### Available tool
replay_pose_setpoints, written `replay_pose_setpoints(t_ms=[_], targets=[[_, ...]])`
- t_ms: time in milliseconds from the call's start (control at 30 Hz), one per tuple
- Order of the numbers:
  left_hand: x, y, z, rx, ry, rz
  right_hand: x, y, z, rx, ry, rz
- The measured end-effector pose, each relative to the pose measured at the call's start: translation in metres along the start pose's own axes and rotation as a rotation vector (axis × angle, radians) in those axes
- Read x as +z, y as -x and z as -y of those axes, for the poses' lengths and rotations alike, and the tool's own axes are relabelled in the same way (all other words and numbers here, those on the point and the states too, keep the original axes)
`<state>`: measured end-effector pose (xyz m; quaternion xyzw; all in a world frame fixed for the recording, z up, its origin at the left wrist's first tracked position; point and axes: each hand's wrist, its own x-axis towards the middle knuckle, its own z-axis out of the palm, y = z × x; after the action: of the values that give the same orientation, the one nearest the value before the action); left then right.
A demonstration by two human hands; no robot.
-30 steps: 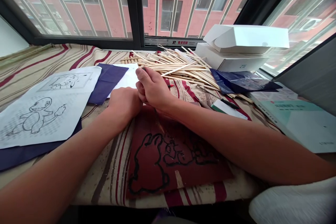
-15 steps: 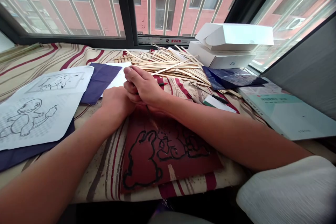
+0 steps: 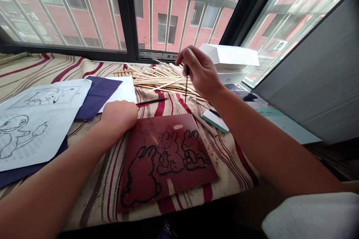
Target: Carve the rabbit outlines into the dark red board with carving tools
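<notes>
My right hand (image 3: 200,71) is raised above the far side of the board, its fingers closed round the black handle of a thin-shafted tool (image 3: 186,89). The dark, slim shaft points down, apart from the board; its kind I cannot make out. Curled like a fist, my left hand (image 3: 120,115) rests by the upper left corner of the dark red board (image 3: 179,185), its fingertips hidden. On the board are rabbit figures in thick black outline, a fainter sketch above them, and two pale scraped patches. Black and red pens (image 3: 153,102) lie just right of my left hand.
A drawing sheet (image 3: 17,134) lies on dark blue paper (image 3: 98,95) at left. Thin wooden sticks (image 3: 165,78) are heaped at the back, with white boxes (image 3: 230,55) beside them. A white-and-green block (image 3: 215,120) and a wooden-handled tool (image 3: 204,123) lie right of the board.
My hands were together over the board; the right has lifted away up and right with the tool, while the left stays at the board's corner. The board's upper part is now uncovered. The view has shifted.
</notes>
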<state>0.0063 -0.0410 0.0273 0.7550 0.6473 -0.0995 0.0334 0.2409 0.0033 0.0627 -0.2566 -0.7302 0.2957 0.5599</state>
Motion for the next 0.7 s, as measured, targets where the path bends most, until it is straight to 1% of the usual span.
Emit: replay_pose_setpoints(t_ms=[33, 100, 167, 200, 267, 367, 400, 467, 533, 567, 633, 700], targets=[[-0.001, 0.001, 0.0, -0.006, -0.022, 0.003, -0.015, 0.005, -0.003, 0.042, 0.071, -0.04], [-0.003, 0.004, -0.001, 0.009, -0.071, -0.013, -0.036, 0.018, -0.009, 0.096, 0.145, -0.149], [-0.004, 0.003, -0.001, 0.034, -0.116, -0.027, -0.048, 0.03, -0.014, 0.114, 0.224, -0.144], [-0.004, 0.002, -0.002, 0.032, -0.133, -0.018, -0.052, 0.035, -0.015, 0.121, 0.272, -0.1], [-0.005, -0.003, -0.002, 0.022, -0.166, 0.026, -0.062, 0.043, -0.015, 0.154, 0.418, 0.051], [-0.005, -0.01, -0.003, 0.038, -0.235, 0.078, -0.077, 0.062, -0.003, 0.22, 0.781, 0.326], [-0.005, -0.011, -0.003, 0.046, -0.251, 0.084, -0.081, 0.072, 0.005, 0.213, 0.925, 0.368], [-0.004, -0.011, -0.002, 0.053, -0.249, 0.075, -0.088, 0.098, 0.021, 0.183, 1.108, 0.329], [-0.002, -0.009, -0.002, 0.063, -0.241, 0.044, -0.092, 0.127, 0.034, 0.259, 1.196, 0.315], [-0.001, -0.007, -0.001, 0.069, -0.246, 0.027, -0.093, 0.141, 0.037, 0.291, 1.261, 0.338], [0.001, -0.005, -0.001, 0.078, -0.255, 0.009, -0.093, 0.163, 0.037, 0.316, 1.365, 0.393], [0.001, -0.004, 0.0, 0.067, -0.235, 0.009, -0.095, 0.176, 0.031, 0.338, 1.367, 0.406]])
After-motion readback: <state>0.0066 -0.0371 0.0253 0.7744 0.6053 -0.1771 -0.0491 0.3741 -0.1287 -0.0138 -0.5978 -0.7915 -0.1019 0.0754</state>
